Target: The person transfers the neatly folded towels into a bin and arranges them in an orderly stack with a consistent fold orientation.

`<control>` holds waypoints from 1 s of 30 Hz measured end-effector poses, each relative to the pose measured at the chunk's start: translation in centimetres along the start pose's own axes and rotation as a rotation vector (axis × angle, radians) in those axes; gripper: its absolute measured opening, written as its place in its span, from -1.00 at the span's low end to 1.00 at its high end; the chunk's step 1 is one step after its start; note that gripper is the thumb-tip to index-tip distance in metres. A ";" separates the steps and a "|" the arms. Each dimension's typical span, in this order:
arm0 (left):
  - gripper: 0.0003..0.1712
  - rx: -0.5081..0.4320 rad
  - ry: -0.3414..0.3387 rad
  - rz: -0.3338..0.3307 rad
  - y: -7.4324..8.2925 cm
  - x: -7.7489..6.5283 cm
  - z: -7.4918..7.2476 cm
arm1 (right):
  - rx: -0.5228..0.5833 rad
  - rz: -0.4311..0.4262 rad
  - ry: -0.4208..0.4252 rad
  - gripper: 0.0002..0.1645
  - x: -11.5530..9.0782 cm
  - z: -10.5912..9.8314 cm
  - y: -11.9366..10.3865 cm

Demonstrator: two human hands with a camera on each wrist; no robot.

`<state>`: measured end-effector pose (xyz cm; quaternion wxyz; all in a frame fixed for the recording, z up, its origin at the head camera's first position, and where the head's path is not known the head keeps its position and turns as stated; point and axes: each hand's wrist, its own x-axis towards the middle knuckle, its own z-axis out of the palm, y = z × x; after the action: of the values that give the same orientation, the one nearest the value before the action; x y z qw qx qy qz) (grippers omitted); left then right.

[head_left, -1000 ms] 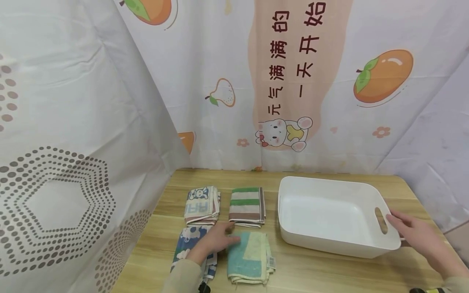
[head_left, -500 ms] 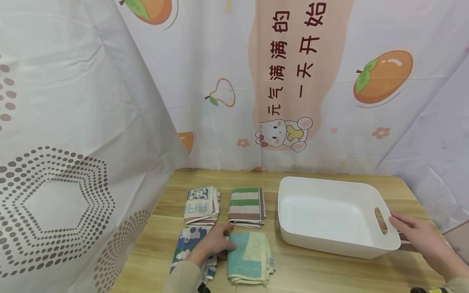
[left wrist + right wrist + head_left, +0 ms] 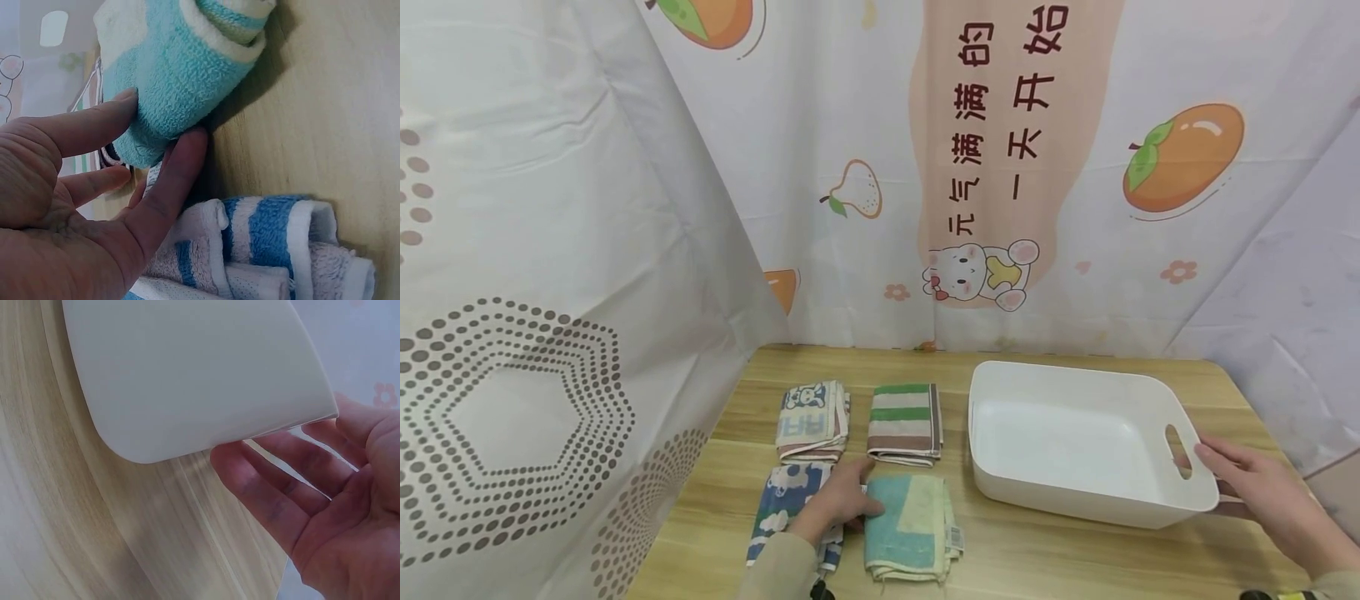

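Observation:
My left hand point(image 3: 842, 496) is at the left edge of a folded teal and pale-yellow towel point(image 3: 910, 529). In the left wrist view, one digit presses the top of the teal towel point(image 3: 181, 69) and another reaches under its fold, pinching the edge. The forearm partly covers a blue patterned towel point(image 3: 786, 500). At the right, my right hand point(image 3: 1258, 487) touches the handle end of a white plastic bin point(image 3: 1075, 442). The right wrist view shows loosely bent fingers point(image 3: 269, 503) touching the bin's edge, without closing round it.
Behind lie a cream towel with a blue bear point(image 3: 811, 421) and a striped green, beige and brown towel point(image 3: 904, 421), both folded. They share a wooden table point(image 3: 992, 558) with the bin. A printed curtain point(image 3: 865, 275) hangs along the table's back edge.
My left fingers have drawn back from the teal towel's top to its left edge and tucked under it. The right hand's fingers have shifted slightly at the bin's handle end. Towels and bin stay put.

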<state>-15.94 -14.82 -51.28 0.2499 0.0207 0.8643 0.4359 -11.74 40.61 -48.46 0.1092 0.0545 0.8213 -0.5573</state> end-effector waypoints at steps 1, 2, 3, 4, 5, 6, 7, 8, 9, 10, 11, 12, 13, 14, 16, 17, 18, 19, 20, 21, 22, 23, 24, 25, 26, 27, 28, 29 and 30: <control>-0.11 0.012 0.006 0.002 0.0 0.1 0.1 | 0.002 -0.002 0.000 -0.15 0.0 0.0 0.1; -0.13 0.021 0.012 0.002 -0.1 0.2 0.1 | 0.003 -0.002 0.001 -0.15 0.0 -0.1 0.2; -0.15 0.031 0.017 0.002 0.0 0.2 0.1 | 0.003 -0.001 0.004 -0.15 0.0 -0.1 0.2; -0.17 0.041 0.023 0.003 0.0 0.3 0.2 | 0.005 -0.002 0.004 -0.15 0.0 -0.1 0.3; -0.20 0.052 0.029 0.005 0.0 0.4 0.2 | 0.008 0.001 -0.001 -0.15 0.0 -0.2 0.3; -0.23 0.063 0.035 0.007 0.0 0.4 0.2 | 0.009 -0.001 -0.005 -0.15 0.0 -0.2 0.3; -0.27 0.075 0.043 0.010 0.0 0.5 0.3 | 0.014 0.004 -0.004 -0.15 0.0 -0.2 0.3; -0.30 0.092 0.050 0.013 0.0 0.5 0.3 | 0.014 0.003 -0.007 -0.14 0.1 -0.2 0.3; -0.33 0.109 0.057 0.017 0.0 0.6 0.3 | 0.015 0.001 -0.010 -0.14 0.1 -0.1 0.3; -0.35 0.122 0.062 0.022 -0.1 0.6 0.4 | 0.015 -0.003 -0.017 -0.14 0.1 -0.1 0.3; -0.37 0.125 0.063 0.021 -0.1 0.6 0.4 | 0.015 -0.006 -0.022 -0.14 0.1 -0.1 0.3; -0.39 0.129 0.065 0.020 -0.1 0.6 0.4 | 0.013 -0.011 -0.023 -0.15 0.1 0.0 0.3; -0.41 0.126 0.064 0.016 -0.1 0.6 0.5 | 0.010 -0.015 -0.024 -0.15 0.1 0.1 0.3; -0.42 0.122 0.062 0.012 -0.2 0.6 0.5 | 0.007 -0.018 -0.026 -0.15 0.1 0.2 0.2; -0.42 0.111 0.062 0.002 -0.2 0.5 0.6 | 0.001 -0.021 -0.026 -0.16 0.1 0.3 0.2; -0.43 0.107 0.062 -0.004 -0.2 0.5 0.6 | 0.001 -0.018 -0.025 -0.16 0.1 0.3 0.2; -0.44 0.115 0.066 -0.004 -0.1 0.5 0.6 | 0.003 -0.013 -0.025 -0.16 0.1 0.4 0.2; -0.44 0.122 0.070 -0.003 -0.1 0.5 0.6 | 0.009 -0.003 -0.028 -0.16 0.1 0.4 0.2; -0.44 0.128 0.073 -0.003 -0.1 0.5 0.6 | 0.015 0.007 -0.030 -0.16 0.2 0.4 0.2; -0.45 0.136 0.076 -0.003 -0.1 0.5 0.6 | 0.022 0.018 -0.032 -0.15 0.2 0.4 0.2; -0.45 0.141 0.079 -0.003 -0.1 0.5 0.6 | 0.029 0.030 -0.032 -0.15 0.2 0.5 0.2; -0.46 0.148 0.083 -0.001 -0.1 0.5 0.6 | 0.033 0.035 -0.036 -0.14 0.3 0.5 0.2; -0.47 0.151 0.086 -0.001 -0.1 0.5 0.6 | 0.037 0.040 -0.040 -0.14 0.3 0.5 0.1; -0.47 0.151 0.090 -0.002 -0.1 0.5 0.7 | 0.037 0.041 -0.045 -0.14 0.3 0.5 0.1; -0.48 0.150 0.093 -0.005 -0.1 0.5 0.7 | 0.036 0.038 -0.048 -0.15 0.3 0.6 0.1; -0.49 0.155 0.099 -0.008 -0.1 0.5 0.8 | 0.034 0.035 -0.053 -0.15 0.3 0.6 0.1; -0.50 0.155 0.102 -0.013 -0.1 0.5 0.8 | 0.035 0.032 -0.056 -0.15 0.3 0.6 0.1; -0.51 0.156 0.107 -0.016 -0.1 0.6 0.8 | 0.032 0.028 -0.061 -0.15 0.3 0.7 0.0; -0.52 0.153 0.109 -0.022 -0.1 0.6 0.9 | 0.035 0.027 -0.063 -0.15 0.3 0.7 0.0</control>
<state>-16.03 -14.05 -51.99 0.2049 0.0066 0.9076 0.3664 -11.98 39.94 -48.82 0.1412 0.0499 0.8067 -0.5716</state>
